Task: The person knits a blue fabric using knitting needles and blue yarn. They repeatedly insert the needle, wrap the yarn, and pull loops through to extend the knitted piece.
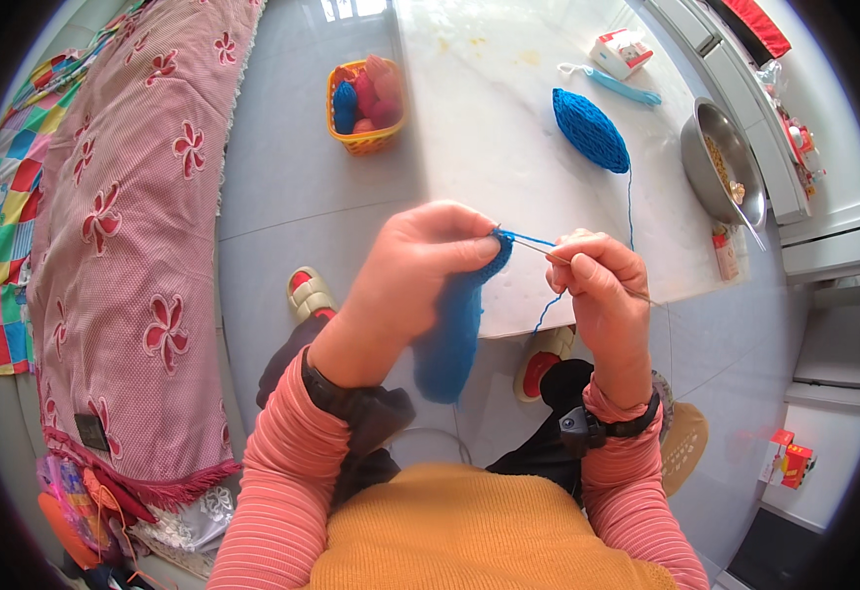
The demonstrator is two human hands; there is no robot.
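Observation:
My left hand [437,254] pinches the top edge of a blue knitted piece [453,339], which hangs below the fingers. A thin metal knitting needle [537,248] runs from that edge into my right hand [601,269], closed around it. Blue yarn stretches between the two hands, and a loose strand [545,313] drops below the right one. Beyond them a blue yarn ball [590,131] lies on the white marble-look table [489,162], a strand trailing from it towards me. My palms hide part of the needlework.
A yellow basket [367,140] of yarn balls stands left of the table. On the table are a steel bowl [721,158], a tissue pack [621,53], a light-blue strap-like item [625,87] and a small box [725,254]. A pink patterned cover [135,221] drapes the seat at left.

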